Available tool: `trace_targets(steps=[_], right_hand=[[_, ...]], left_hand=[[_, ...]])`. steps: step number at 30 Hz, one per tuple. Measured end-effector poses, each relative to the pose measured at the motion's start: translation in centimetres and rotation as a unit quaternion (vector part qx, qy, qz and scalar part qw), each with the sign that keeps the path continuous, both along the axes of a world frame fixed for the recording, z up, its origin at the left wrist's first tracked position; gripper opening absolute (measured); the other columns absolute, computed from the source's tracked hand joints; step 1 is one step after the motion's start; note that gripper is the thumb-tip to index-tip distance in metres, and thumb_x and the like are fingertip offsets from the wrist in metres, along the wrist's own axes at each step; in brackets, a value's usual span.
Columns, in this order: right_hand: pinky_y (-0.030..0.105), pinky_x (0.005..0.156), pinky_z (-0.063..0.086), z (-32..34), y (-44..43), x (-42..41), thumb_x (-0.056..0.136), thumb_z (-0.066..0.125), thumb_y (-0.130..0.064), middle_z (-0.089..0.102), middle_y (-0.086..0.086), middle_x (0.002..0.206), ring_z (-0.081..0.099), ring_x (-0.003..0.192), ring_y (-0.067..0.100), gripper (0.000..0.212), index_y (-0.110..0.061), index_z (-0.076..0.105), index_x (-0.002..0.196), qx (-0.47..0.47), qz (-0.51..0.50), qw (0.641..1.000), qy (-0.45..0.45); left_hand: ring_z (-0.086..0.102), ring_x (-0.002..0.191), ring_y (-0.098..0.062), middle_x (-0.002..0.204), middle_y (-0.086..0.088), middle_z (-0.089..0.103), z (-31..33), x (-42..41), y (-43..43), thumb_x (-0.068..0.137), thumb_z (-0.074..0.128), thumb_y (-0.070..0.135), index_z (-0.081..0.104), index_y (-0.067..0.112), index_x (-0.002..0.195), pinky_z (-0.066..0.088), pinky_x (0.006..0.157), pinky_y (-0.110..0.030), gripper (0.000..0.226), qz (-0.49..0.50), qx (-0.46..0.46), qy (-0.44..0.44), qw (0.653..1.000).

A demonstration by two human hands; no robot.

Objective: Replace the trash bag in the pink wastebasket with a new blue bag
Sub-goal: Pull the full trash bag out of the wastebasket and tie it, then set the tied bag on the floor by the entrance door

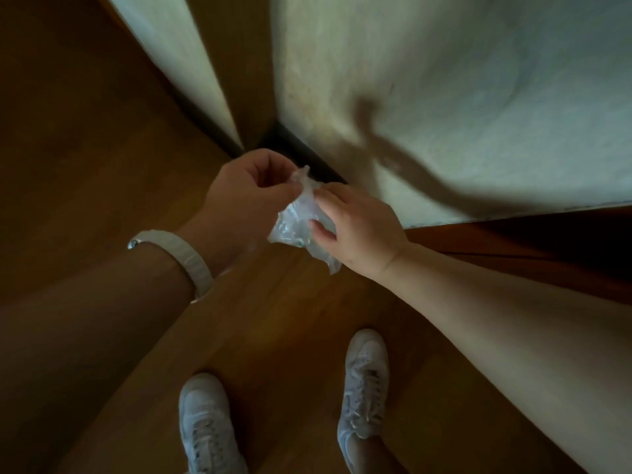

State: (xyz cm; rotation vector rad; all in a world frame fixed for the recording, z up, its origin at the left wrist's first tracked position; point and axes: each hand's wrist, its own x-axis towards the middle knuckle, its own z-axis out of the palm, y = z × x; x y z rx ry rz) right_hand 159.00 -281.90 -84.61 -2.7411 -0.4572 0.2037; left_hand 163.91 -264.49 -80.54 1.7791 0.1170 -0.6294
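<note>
Above open wood floor (85, 165), near wall corner (273, 131), both hands' fingers (319, 230) pinching crumpled bag (297, 224)

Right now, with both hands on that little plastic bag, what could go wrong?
The small clear plastic bag hangs in mid-air over the wooden floor. The left hand only pinches its top and the right hand touches its side, so it could slip and drop. Thin crumpled film may tear if pulled apart. The pink wastebasket is out of view, so placing it means turning first.
</note>
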Motion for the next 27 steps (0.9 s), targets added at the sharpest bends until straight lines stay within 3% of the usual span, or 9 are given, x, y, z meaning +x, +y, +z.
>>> trace_targets(steps=[4,9,13,18,22,27], right_hand=[[0.024,0.060,0.046,-1.0,-0.3,0.1,0.093,0.051,-0.037,0.063,0.003,0.106,0.059,0.085,0.017,0.035,-0.014,0.058,0.118,-0.041,0.007,0.999,0.032],[0.036,0.069,0.052,2.4,-0.4,-0.1,0.092,0.050,-0.035,0.062,0.004,0.107,0.058,0.094,0.022,0.034,-0.015,0.059,0.117,-0.045,-0.006,0.997,0.054],[0.036,0.070,0.052,6.8,-0.9,-0.3,0.092,0.047,-0.041,0.062,0.005,0.111,0.058,0.097,0.023,0.039,-0.016,0.058,0.121,-0.044,-0.023,0.997,0.055],[0.037,0.075,0.050,14.2,-1.4,-0.6,0.093,0.044,-0.045,0.059,0.005,0.118,0.055,0.104,0.026,0.043,-0.017,0.056,0.123,-0.070,-0.065,0.993,0.066],[0.040,0.083,0.048,22.1,-0.7,-1.5,0.094,0.042,-0.049,0.054,0.007,0.125,0.051,0.112,0.028,0.046,-0.018,0.054,0.127,-0.092,-0.099,0.988,0.072],[0.042,0.087,0.046,34.6,1.9,-4.5,0.093,0.045,-0.049,0.051,0.007,0.135,0.049,0.119,0.029,0.047,-0.020,0.053,0.129,-0.099,-0.172,0.978,0.063]], left_hand=[[0.065,0.086,-0.027,0.095,-0.004,0.067,-2.6,0.8,-0.4,0.092,0.063,0.015,0.065,0.023,0.097,0.059,0.071,-0.036,0.010,0.012,0.085,0.008,0.996],[0.063,0.084,-0.010,0.106,0.004,0.065,-2.5,1.6,-0.6,0.091,0.063,0.021,0.063,0.028,0.110,0.046,0.056,-0.016,0.020,0.010,0.147,0.018,0.989],[0.061,0.097,-0.008,0.117,0.007,0.062,0.8,1.3,-0.6,0.091,0.063,0.022,0.058,0.030,0.119,0.042,0.067,-0.014,0.030,-0.036,0.157,-0.014,0.987],[0.056,0.097,-0.007,0.114,0.011,0.057,8.5,0.2,1.7,0.089,0.063,0.027,0.054,0.032,0.126,0.040,0.072,-0.012,0.039,-0.157,0.204,-0.113,0.960],[0.051,0.112,-0.010,0.124,0.008,0.054,16.4,-0.2,3.9,0.088,0.064,0.030,0.054,0.025,0.129,0.039,0.093,-0.025,0.043,-0.233,0.240,-0.202,0.920],[0.049,0.126,-0.026,0.137,-0.004,0.054,28.2,-1.7,6.0,0.084,0.055,0.045,0.054,0.025,0.131,0.043,0.103,-0.045,0.051,-0.308,0.274,-0.298,0.861]])
